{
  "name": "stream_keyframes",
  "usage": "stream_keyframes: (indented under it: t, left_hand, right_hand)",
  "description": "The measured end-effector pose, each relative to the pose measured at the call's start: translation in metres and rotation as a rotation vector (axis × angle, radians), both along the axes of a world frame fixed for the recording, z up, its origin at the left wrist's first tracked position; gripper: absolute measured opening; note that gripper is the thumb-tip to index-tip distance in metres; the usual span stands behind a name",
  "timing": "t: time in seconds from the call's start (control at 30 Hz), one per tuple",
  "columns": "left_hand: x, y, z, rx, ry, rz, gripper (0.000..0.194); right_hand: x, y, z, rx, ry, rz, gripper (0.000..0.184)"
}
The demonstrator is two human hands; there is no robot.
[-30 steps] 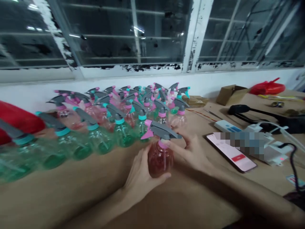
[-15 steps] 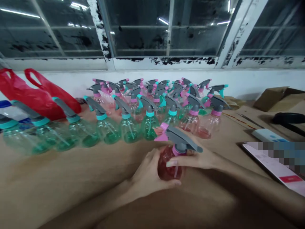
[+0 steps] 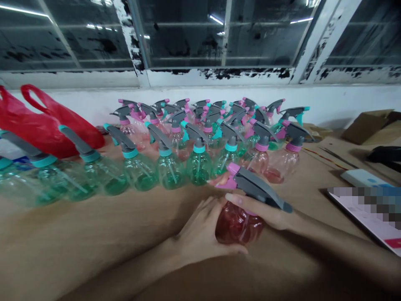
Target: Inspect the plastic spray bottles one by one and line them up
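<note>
A pink see-through spray bottle [image 3: 238, 223] with a grey and pink trigger head is held between my hands, low in the middle of the view. My left hand [image 3: 203, 234] cups the bottle's body from the left, thumb along its near side. Around the neck and trigger head my right hand [image 3: 263, 211] is closed, its thumb lying across just under the spray head; its other fingers are partly hidden behind. Just beyond stands a green spray bottle [image 3: 199, 171], one of a front row of green and pink bottles.
More spray bottles [image 3: 175, 136] crowd toward the wall. A red plastic bag [image 3: 62, 129] lies at the left. On the right are a cardboard box [image 3: 372, 127], a white and blue box [image 3: 360, 179], tweezers [image 3: 338, 156] and a phone-like device [image 3: 366, 221].
The pink bottle has shifted a little right and nearer, its head tilting more. My right thumb has moved up from the body to just below the spray head. The view has shifted slightly.
</note>
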State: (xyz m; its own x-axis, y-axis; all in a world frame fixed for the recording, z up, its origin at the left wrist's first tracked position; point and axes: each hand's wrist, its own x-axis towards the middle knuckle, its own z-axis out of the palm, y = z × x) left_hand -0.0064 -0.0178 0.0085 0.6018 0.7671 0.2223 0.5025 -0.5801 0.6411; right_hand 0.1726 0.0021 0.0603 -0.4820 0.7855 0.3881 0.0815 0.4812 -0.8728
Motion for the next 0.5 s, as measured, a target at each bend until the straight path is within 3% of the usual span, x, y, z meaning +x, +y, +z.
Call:
stream_keyframes:
  t: [0.17, 0.5]
  left_hand:
    - [-0.014, 0.007, -0.007, 0.121, 0.223, -0.003, 0.102]
    - [-0.022, 0.012, -0.014, 0.209, 0.393, 0.003, 0.077]
  right_hand:
    - [0.004, 0.007, 0.0, 0.022, -0.027, -0.107, 0.02]
    - [0.029, 0.03, -0.019, 0.026, -0.05, -0.211, 0.018]
